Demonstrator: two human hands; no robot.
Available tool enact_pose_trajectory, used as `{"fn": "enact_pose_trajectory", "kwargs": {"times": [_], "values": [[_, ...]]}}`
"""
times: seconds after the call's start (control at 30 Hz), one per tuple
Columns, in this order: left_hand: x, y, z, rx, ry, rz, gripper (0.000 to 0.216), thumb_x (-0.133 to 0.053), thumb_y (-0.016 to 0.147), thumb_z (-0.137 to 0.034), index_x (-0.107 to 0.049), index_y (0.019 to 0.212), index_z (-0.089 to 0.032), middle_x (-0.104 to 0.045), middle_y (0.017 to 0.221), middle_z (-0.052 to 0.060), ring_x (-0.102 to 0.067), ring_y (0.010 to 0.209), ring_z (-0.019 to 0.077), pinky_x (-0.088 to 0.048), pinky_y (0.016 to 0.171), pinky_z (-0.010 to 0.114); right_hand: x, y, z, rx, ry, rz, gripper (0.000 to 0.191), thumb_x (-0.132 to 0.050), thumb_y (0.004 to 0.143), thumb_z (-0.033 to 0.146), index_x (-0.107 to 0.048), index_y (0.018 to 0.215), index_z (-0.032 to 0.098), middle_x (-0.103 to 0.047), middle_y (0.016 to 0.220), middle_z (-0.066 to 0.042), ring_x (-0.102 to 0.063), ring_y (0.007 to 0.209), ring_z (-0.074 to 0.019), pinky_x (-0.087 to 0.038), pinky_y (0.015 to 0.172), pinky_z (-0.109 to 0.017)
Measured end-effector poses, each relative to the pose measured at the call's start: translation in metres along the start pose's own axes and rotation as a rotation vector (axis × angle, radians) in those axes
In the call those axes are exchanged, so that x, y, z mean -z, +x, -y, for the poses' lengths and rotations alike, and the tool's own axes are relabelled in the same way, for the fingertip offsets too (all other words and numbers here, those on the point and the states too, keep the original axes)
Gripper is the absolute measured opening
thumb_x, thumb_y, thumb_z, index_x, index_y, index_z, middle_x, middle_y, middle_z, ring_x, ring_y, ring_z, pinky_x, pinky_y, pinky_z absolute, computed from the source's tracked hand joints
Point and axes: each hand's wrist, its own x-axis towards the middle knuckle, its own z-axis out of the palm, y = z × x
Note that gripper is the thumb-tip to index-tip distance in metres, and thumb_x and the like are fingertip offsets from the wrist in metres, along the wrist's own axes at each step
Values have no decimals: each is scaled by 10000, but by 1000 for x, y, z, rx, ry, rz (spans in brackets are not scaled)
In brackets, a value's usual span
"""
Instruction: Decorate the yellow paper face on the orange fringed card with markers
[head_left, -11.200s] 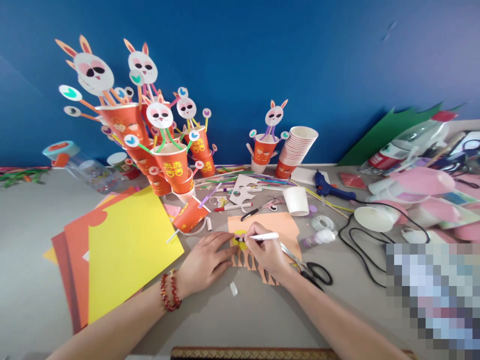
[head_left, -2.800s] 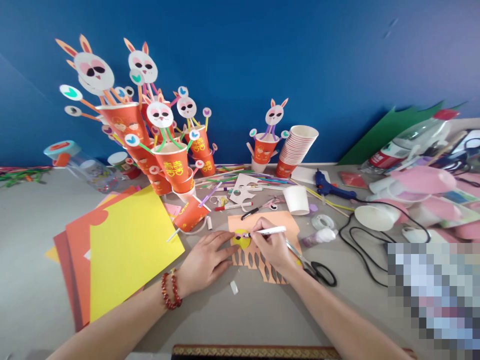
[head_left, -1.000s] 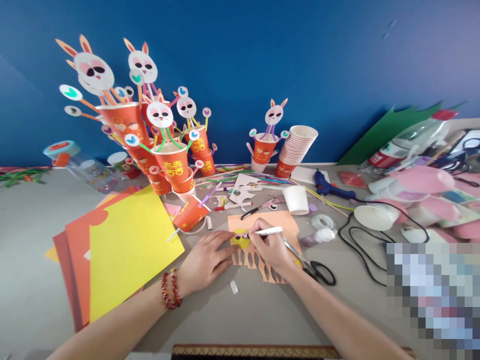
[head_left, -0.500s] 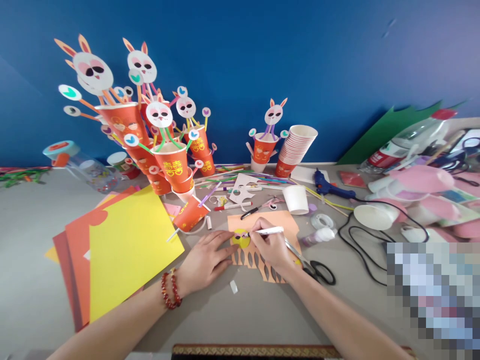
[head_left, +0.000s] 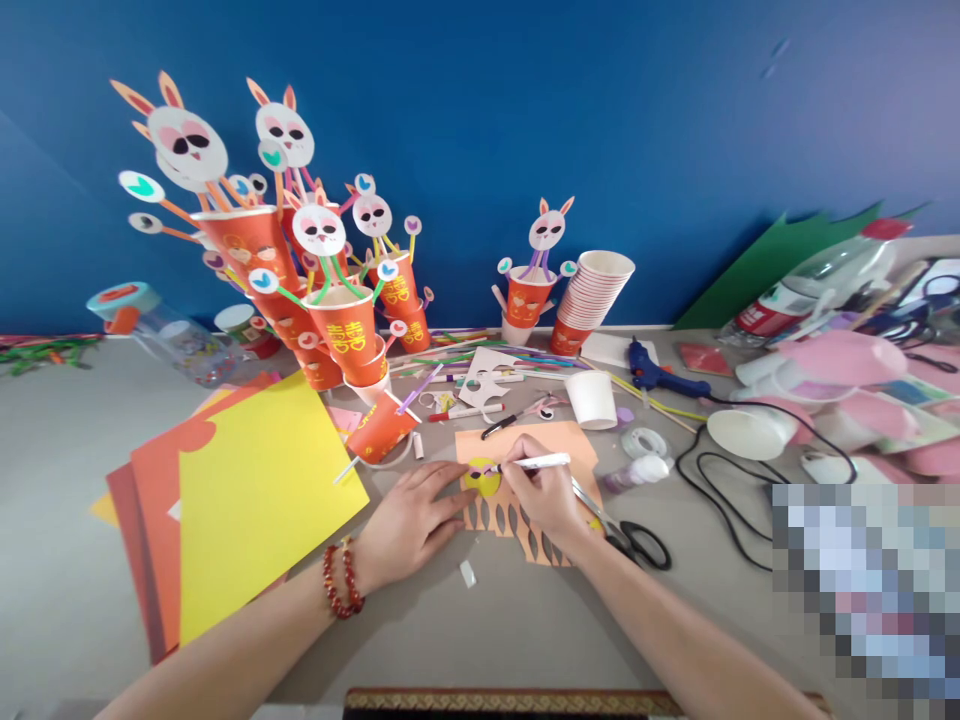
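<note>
My right hand grips a white marker, its tip at a small yellow paper disc. Pink and dark eye shapes show on the disc, partly covered by fingers. My left hand, with a red bead bracelet on the wrist, lies flat with fingers stretched out, their tips touching the disc's left edge. Under both lies a peach paper sheet with a row of leaf-shaped cutouts along its lower part. Black-handled scissors rest by my right hand, partly hidden under it.
Orange cups with rabbit heads stand back left, above yellow paper. Stacked cups, a white cup, a blue glue gun, its black cord and a tape roll occupy the right. A blue wall rises behind.
The marker and my right hand have shifted very slightly over the disc. My left hand stays in place.
</note>
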Motion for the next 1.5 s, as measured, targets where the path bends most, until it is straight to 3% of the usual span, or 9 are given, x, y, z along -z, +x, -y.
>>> {"fn": "enact_pose_trajectory", "kwargs": {"times": [0.27,0.5,1.5], "values": [[1,0,-1,5,2,11,365,-507,1022,-289,-608,1370,-251,-526,1492,121,-488,1362,313,-459,1102,526,0,-1,-2,-19,1,33,161,-532,834,256,-463,690,232,-394,535,77,-358,464,-105,-261,467,-234],[0,0,0,7,-1,8,376,-517,1015,-281,-601,1380,-261,-521,1498,113,-483,1366,308,-455,1109,523,0,0,4,-9,33,-33,180,-525,809,240,-435,653,236,-404,531,63,-375,477,-110,-278,473,-236],[1,-1,-1,4,-7,-7,370,-498,1024,-288,-608,1377,-268,-533,1488,111,-489,1364,303,-456,1110,512,0,0,3,-18,34,-45,189,-524,805,260,-432,643,235,-382,527,73,-343,469,-103,-242,465,-247]]}}
